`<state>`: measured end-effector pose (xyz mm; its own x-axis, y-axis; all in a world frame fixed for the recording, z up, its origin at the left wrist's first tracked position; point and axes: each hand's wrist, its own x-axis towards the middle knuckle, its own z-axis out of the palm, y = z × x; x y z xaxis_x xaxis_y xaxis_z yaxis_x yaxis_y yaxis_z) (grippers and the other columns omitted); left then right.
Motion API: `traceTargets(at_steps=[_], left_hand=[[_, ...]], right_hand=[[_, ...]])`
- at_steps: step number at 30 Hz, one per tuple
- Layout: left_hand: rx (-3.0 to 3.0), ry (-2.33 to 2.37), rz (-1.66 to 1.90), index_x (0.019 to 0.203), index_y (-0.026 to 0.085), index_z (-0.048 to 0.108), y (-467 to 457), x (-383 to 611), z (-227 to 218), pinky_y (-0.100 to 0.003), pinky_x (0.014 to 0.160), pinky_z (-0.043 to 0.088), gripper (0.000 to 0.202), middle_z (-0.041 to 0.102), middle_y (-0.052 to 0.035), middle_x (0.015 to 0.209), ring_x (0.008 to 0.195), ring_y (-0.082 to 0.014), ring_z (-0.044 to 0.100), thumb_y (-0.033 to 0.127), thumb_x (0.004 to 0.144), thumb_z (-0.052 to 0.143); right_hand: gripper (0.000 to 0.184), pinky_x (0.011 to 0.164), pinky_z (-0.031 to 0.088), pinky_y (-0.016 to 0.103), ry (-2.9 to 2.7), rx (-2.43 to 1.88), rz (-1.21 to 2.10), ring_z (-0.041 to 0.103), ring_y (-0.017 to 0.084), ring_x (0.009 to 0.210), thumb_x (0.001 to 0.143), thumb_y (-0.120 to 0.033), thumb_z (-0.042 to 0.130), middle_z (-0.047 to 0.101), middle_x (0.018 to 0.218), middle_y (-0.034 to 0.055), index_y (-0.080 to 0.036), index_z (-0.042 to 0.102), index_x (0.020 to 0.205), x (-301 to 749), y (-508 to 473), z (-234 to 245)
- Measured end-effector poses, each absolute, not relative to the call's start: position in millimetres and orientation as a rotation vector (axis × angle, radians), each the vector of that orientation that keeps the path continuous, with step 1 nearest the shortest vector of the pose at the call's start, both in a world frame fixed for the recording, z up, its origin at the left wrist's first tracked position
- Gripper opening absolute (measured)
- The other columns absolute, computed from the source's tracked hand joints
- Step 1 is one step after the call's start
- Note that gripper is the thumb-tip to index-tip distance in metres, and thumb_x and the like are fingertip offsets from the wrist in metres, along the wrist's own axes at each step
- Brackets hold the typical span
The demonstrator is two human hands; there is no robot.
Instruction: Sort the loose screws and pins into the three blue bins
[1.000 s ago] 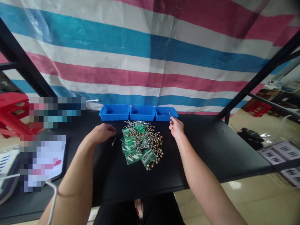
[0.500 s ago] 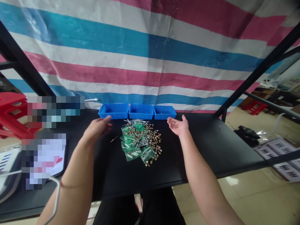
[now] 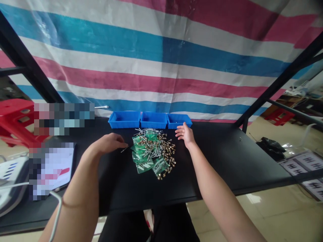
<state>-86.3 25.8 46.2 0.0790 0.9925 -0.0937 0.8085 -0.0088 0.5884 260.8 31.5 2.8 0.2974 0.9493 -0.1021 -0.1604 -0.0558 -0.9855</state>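
Note:
My left hand [image 3: 111, 142] reaches in from the left, its fingers drawn together and bent down. Its fingertips meet at the upper end of a thin silver pin [image 3: 123, 150], rivet-like, lying apart on the black table. My right hand [image 3: 186, 135] is open, fingers spread, in front of the right blue bin [image 3: 179, 126]; nothing shows in it. Between the hands lies a mixed heap: more silver pins [image 3: 155, 151], brass-coloured bolts [image 3: 169, 148] along its right side, and small green bags [image 3: 144, 167] with pale pieces inside.
Behind the heap stand the middle blue bin [image 3: 153, 125] and left blue bin [image 3: 124, 124], in a row before a striped sheet [image 3: 141, 74]. A tablet [image 3: 59, 171] lies at left by a white cable [image 3: 57, 211]. Black frame posts [image 3: 275, 80] flank the table.
My left hand has moved right and down onto the lone pin, its fingers closing. My right hand has moved slightly left and turned, its fingers now pointing toward the heap.

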Motion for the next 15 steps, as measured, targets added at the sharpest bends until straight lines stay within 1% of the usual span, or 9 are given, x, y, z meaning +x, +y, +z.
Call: traceTargets(at_steps=[1,3,5,7,9,11,13,15], left_hand=[[1.923,1.749,0.241,0.063,0.02,0.068,26,-86,46,-0.025,0.056,0.041,0.028,0.065,0.0004,0.061,0.062,-0.0179,0.059,0.046,0.051,0.07],[1.97,1.756,-0.038,0.066,0.02,0.068,26,-84,45,-0.026,0.057,0.041,0.027,0.066,-0.0008,0.065,0.067,-0.0197,0.061,0.044,0.053,0.066],[1.99,1.766,-0.143,0.068,0.02,0.068,28,-81,43,-0.027,0.059,0.041,0.025,0.066,-0.0022,0.067,0.07,-0.0209,0.062,0.041,0.056,0.063],[2.0,1.757,-0.164,0.068,0.02,0.068,30,-81,40,-0.027,0.06,0.041,0.022,0.067,-0.003,0.07,0.073,-0.0214,0.062,0.038,0.058,0.06],[2.013,1.782,-0.118,0.069,0.02,0.067,32,-81,38,-0.027,0.061,0.042,0.021,0.068,-0.004,0.072,0.072,-0.0219,0.063,0.037,0.062,0.058],[2.047,1.873,0.03,0.072,0.02,0.067,32,-80,37,-0.028,0.061,0.042,0.023,0.068,-0.0059,0.073,0.07,-0.0225,0.063,0.039,0.066,0.055],[2.125,1.958,0.279,0.078,0.02,0.066,29,-72,40,-0.029,0.059,0.041,0.026,0.067,-0.0076,0.073,0.068,-0.0227,0.062,0.04,0.072,0.051],[2.256,1.854,0.543,0.082,0.019,0.065,23,-58,43,-0.029,0.061,0.042,0.027,0.067,-0.0072,0.074,0.066,-0.0212,0.061,0.04,0.078,0.048]], right_hand=[[0.048,0.035,0.039,0.02,-0.869,-1.298,1.088,0.059,0.013,0.044,0.089,-0.055,0.044,0.066,0.063,0.0073,-0.012,0.062,0.078,259,31,1],[0.05,0.034,0.038,0.019,-0.929,-1.325,1.063,0.057,0.012,0.043,0.087,-0.058,0.045,0.065,0.061,0.0063,-0.013,0.062,0.076,256,32,-2],[0.052,0.033,0.036,0.019,-0.982,-1.337,1.033,0.056,0.011,0.042,0.085,-0.061,0.046,0.064,0.059,0.0055,-0.013,0.062,0.075,255,33,-5],[0.054,0.033,0.034,0.019,-1.035,-1.341,0.997,0.055,0.011,0.043,0.083,-0.065,0.045,0.064,0.06,0.0051,-0.014,0.063,0.076,255,34,-8],[0.055,0.035,0.035,0.02,-1.094,-1.345,0.932,0.055,0.011,0.043,0.082,-0.066,0.044,0.064,0.06,0.0044,-0.015,0.063,0.077,254,34,-10],[0.054,0.042,0.038,0.021,-1.185,-1.353,0.817,0.054,0.011,0.045,0.084,-0.065,0.043,0.063,0.059,0.0032,-0.015,0.064,0.076,251,31,-11],[0.049,0.052,0.043,0.022,-1.334,-1.345,0.668,0.056,0.011,0.05,0.087,-0.058,0.043,0.064,0.06,0.0026,-0.016,0.065,0.075,244,25,-9],[0.038,0.06,0.044,0.024,-1.531,-1.304,0.533,0.06,0.013,0.06,0.088,-0.049,0.048,0.066,0.066,0.0029,-0.017,0.067,0.078,233,17,-5]])
